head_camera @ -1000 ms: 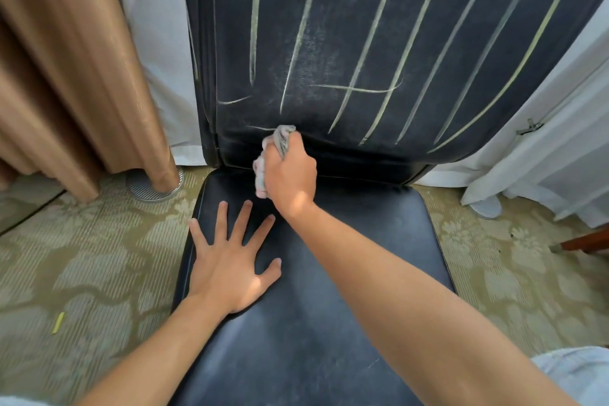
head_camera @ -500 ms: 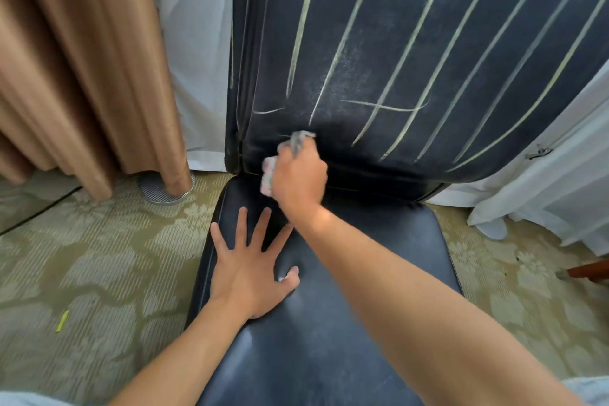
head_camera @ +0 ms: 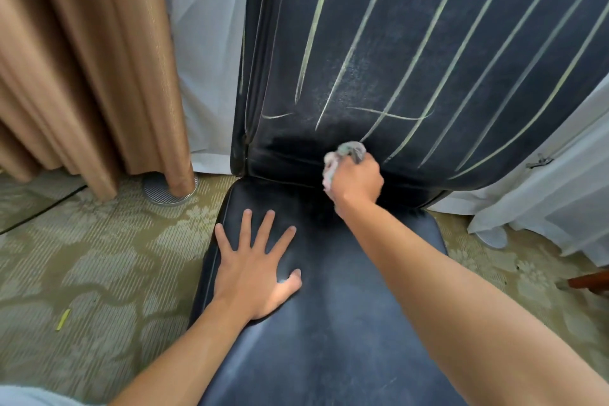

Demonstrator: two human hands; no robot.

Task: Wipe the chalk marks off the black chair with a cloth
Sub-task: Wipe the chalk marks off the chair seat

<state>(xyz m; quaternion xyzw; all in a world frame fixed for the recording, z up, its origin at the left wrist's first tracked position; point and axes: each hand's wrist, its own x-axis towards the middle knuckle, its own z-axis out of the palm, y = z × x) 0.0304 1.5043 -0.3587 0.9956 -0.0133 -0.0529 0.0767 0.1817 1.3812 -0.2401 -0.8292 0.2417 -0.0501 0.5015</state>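
Note:
A black chair (head_camera: 346,323) fills the middle of the view, and its backrest (head_camera: 428,43) carries several long yellowish chalk marks (head_camera: 418,53) plus short cross strokes low down. My right hand (head_camera: 357,180) grips a bunched grey cloth (head_camera: 344,153) and presses it against the bottom of the backrest, just above the seat joint. The patch left of the cloth looks darker and free of chalk. My left hand (head_camera: 255,269) lies flat on the seat with its fingers spread.
Brown curtains (head_camera: 82,59) hang at the left, white sheer curtains (head_camera: 560,194) behind and to the right. A round metal floor plate (head_camera: 164,189) sits by the brown curtain. A yellow chalk stick (head_camera: 62,319) lies on the patterned carpet at left.
My right hand with the cloth has slid to the right along the bottom of the backrest. The left hand stays flat on the seat. The view has shifted slightly.

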